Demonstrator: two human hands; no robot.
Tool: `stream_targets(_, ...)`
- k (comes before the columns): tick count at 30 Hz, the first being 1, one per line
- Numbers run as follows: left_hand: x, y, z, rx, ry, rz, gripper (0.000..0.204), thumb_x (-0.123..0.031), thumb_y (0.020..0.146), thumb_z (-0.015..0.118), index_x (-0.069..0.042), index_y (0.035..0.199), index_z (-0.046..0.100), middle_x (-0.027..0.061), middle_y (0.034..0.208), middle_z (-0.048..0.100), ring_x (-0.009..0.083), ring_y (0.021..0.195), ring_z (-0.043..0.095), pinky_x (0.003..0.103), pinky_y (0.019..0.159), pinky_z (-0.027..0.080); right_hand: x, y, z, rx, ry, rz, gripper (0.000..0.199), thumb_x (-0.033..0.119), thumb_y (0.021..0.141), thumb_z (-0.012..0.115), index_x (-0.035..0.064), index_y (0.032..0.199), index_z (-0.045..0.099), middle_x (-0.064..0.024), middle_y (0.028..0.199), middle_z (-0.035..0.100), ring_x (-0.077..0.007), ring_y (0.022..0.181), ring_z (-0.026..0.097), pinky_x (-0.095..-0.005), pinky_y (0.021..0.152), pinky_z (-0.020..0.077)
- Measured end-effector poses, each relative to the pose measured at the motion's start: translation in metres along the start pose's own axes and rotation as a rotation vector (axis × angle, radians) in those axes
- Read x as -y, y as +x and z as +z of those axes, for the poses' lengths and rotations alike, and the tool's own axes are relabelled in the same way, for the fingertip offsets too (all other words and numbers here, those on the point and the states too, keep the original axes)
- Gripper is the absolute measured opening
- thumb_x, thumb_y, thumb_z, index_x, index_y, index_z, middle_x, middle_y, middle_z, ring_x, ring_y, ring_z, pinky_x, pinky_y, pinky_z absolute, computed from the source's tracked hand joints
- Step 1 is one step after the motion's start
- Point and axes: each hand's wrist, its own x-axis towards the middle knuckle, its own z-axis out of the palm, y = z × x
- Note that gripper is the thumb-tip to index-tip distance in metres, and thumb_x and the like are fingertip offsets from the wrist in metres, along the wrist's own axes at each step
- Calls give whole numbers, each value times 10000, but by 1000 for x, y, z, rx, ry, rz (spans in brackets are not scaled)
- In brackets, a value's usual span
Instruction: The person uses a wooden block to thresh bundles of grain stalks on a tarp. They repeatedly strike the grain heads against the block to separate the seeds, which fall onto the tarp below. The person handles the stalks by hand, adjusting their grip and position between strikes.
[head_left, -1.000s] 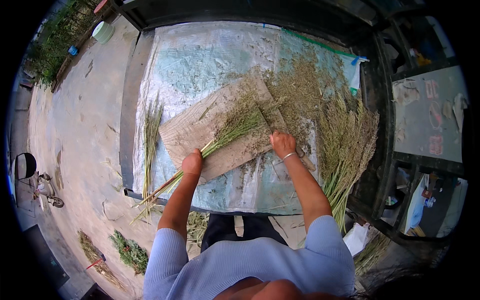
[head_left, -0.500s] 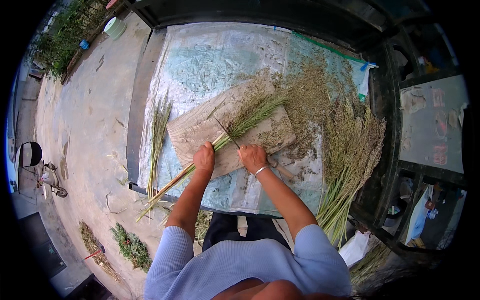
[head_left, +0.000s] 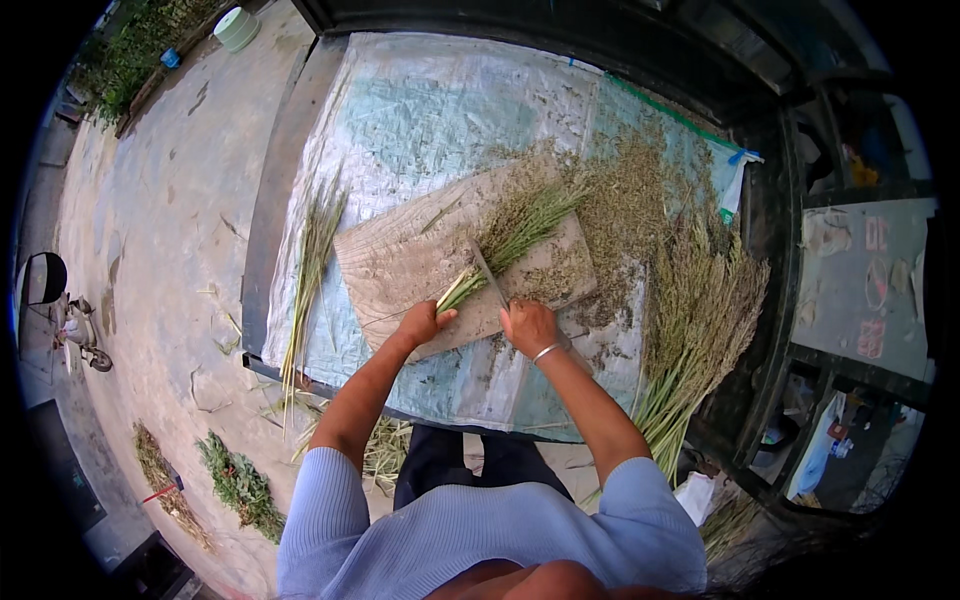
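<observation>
A bunch of green stalks with seed heads (head_left: 527, 228) lies slantwise across a wooden board (head_left: 395, 250), its seed heads toward the far right. At the stalks' near end my left hand (head_left: 424, 324) is closed, thumb along them; pale stalk ends show just beyond it. My right hand (head_left: 530, 326), a pale bangle on its wrist, grips a knife (head_left: 488, 272). The blade points away and to the left, crossing over or against the bunch. Its handle is mostly hidden in my fingers.
Loose seeds and chaff (head_left: 625, 200) cover the sheet (head_left: 430, 120) beyond the board. A large seed-headed bundle (head_left: 700, 310) lies at the right, and thinner stalks (head_left: 310, 280) lie at the left. A dark metal frame (head_left: 765, 300) borders the right side.
My left hand has shifted slightly right and nearer me. The long stalks that trailed behind it toward the lower left no longer show there. The knife has moved a little right.
</observation>
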Motion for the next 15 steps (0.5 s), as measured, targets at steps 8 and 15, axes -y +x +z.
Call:
stream_targets(8, -48, -7, -12, -123, 285, -236, 453, -470, 801, 571, -18, 819, 543, 213, 739, 614, 381, 707, 600, 465, 623, 465, -36, 37, 16, -32, -103, -37, 269, 295, 809, 582, 81, 648, 576, -114, 615, 607, -276, 556, 600, -387, 506, 481)
stream_targets(15, -39, -6, -15, -132, 310, -214, 423, -454, 803, 572, -31, 808, 555, 197, 736, 623, 369, 701, 610, 455, 623, 478, -151, 32, -61, -46, -424, 406, 310, 310, 854, 540, 58, 686, 605, -132, 599, 596, -288, 500, 579, -391, 463, 476)
